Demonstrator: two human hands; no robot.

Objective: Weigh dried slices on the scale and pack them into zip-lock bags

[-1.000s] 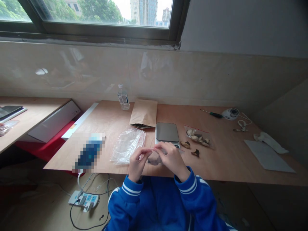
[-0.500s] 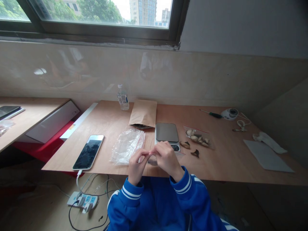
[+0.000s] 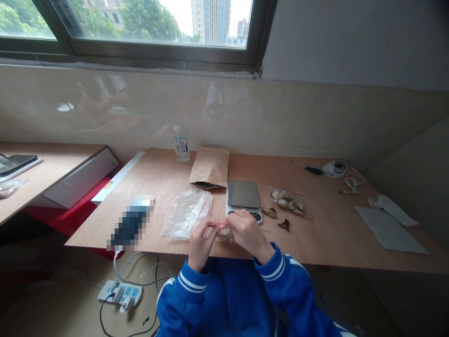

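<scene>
Between my two hands is a clear zip bag [image 3: 223, 234] with a red strip along its top edge. My left hand [image 3: 201, 241] pinches one end of the strip between thumb and fingers. Along the same edge, my right hand [image 3: 248, 232] has its fingers closed, hiding part of the bag. What lies inside is mostly hidden. Just beyond my right hand stands a kitchen scale [image 3: 243, 194] with a bare metal plate. To its right are two loose brown dried pieces [image 3: 270, 212] and another zip bag [image 3: 288, 201] filled with pale, shell-like pieces.
Flat clear bags [image 3: 187, 214] lie left of my hands, with a blurred phone [image 3: 130, 223] farther left. A brown paper pouch [image 3: 210, 167] and a water bottle [image 3: 181, 146] stand behind. At right are a screwdriver [image 3: 313, 170], a white camera [image 3: 334, 169] and a white sheet [image 3: 390, 229].
My right hand has slid to the right along the bag's top edge, so more of the red strip shows between the hands. My left hand keeps its pinch.
</scene>
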